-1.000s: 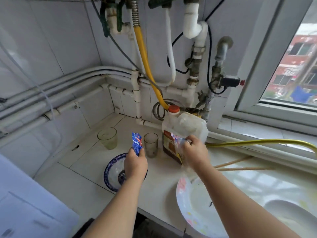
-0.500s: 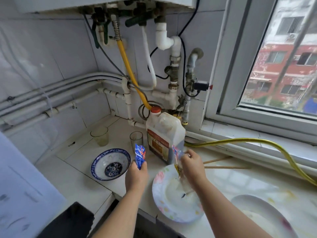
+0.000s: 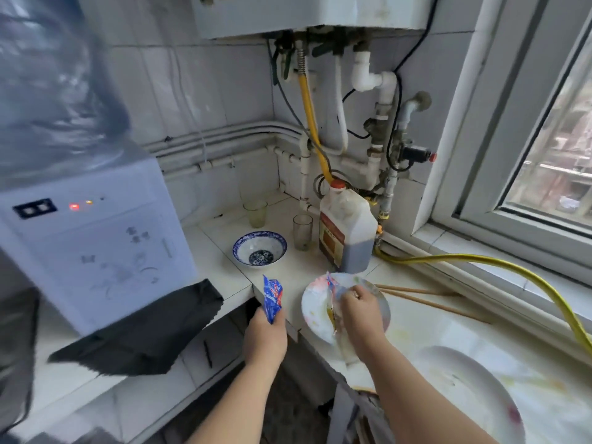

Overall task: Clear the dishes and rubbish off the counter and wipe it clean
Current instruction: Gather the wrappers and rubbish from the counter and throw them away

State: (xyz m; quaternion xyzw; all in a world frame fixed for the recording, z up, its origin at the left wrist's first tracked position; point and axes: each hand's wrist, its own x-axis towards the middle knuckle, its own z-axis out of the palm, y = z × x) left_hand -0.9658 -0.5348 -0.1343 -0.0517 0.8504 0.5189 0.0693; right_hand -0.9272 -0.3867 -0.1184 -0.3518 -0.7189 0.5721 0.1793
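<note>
My left hand (image 3: 264, 336) hangs just off the edge of the white tiled counter (image 3: 298, 267), fist closed round a crumpled blue-and-red plastic wrapper (image 3: 272, 296) that pokes up out of it. My right hand (image 3: 360, 315) is a little apart from it, pinching a limp clear plastic wrapper with a blue-and-red end (image 3: 333, 288). I hold that one over the small white plate with pastel smears (image 3: 312, 310), I think so that the yellowish stuff clinging to it drips there and not on the tiles. With one piece of rubbish in each hand, I could bin both in one trip. The crumpled black plastic sheet (image 3: 144, 331) to my left may be the bin bag, but I can see no opening.

By my right forearm a large white oval plate (image 3: 464, 389) runs out of frame. Beyond the small plate lie two wooden chopsticks (image 3: 416, 290). Further back stand a blue-and-white patterned bowl (image 3: 259, 249) and two clear drinking glasses (image 3: 302, 232). Beside them is a translucent plastic jug with a red cap (image 3: 347, 232), pushed against the pipes where a yellow hose (image 3: 448, 258) starts along the sill. None of the dishes is cleared, so wiping is a long way off.

I can't tell whether the glasses hold anything. The white water dispenser (image 3: 96, 251) and everything above it are blurred.
</note>
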